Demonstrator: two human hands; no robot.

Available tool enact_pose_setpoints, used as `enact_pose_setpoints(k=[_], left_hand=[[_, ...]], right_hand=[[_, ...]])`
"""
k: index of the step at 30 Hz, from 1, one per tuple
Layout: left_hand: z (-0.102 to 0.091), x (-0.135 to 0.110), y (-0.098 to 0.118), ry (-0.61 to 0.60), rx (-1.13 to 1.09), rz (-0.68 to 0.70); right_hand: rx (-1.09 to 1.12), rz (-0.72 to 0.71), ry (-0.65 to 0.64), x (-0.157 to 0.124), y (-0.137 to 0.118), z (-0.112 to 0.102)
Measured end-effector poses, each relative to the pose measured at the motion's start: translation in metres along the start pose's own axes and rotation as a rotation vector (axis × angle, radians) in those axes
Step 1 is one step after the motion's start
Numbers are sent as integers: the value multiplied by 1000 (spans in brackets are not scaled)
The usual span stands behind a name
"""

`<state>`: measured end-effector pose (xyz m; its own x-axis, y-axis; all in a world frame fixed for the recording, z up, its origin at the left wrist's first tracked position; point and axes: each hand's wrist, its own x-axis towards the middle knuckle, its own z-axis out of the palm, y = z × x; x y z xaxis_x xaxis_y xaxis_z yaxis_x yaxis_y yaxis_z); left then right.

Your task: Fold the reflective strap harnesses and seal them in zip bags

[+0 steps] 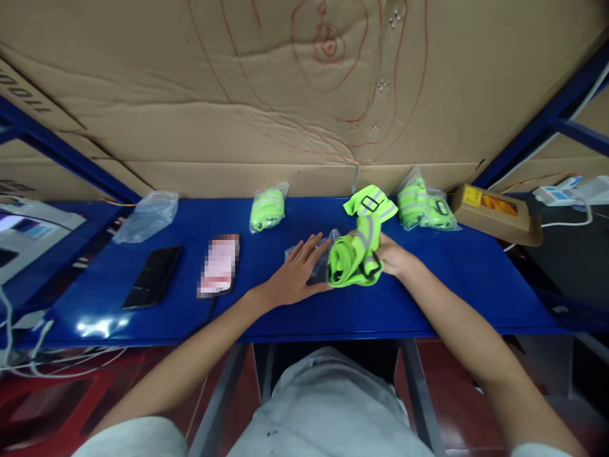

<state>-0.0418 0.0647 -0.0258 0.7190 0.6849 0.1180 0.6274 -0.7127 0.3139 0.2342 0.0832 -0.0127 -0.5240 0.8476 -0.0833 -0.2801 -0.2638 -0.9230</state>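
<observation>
A folded neon-green reflective strap (pixel 354 257) with grey stripes and black buckles hangs over the table in my right hand (pixel 394 255). The strap hides most of those fingers. My left hand (pixel 295 271) lies with spread fingers on a clear plastic bag (pixel 320 270), its thumb tip close to the strap. Behind the held strap, another green strap piece (pixel 373 202) with a black buckle rests on the table; I cannot tell whether the two are joined.
Bagged green straps (pixel 268 208) stand at the back, with more bagged straps (pixel 413 200) beside a cardboard box (pixel 497 212). A lit phone (pixel 219 263), a black phone (pixel 153 277) and a plastic bag (pixel 148 217) lie left on the blue table (pixel 295 324). Cardboard walls the back.
</observation>
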Motion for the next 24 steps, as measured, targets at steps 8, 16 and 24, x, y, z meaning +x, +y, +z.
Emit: enact_pose_setpoints(k=[8, 16, 24], left_hand=[[3, -41, -5, -87, 169, -109], [-12, -90, 0, -158, 173, -82], [-15, -51, -2, 122, -42, -204]], right_hand=[[-18, 62, 50, 17, 24, 18], [116, 5, 182, 21, 29, 2], [134, 86, 93, 15, 26, 5]])
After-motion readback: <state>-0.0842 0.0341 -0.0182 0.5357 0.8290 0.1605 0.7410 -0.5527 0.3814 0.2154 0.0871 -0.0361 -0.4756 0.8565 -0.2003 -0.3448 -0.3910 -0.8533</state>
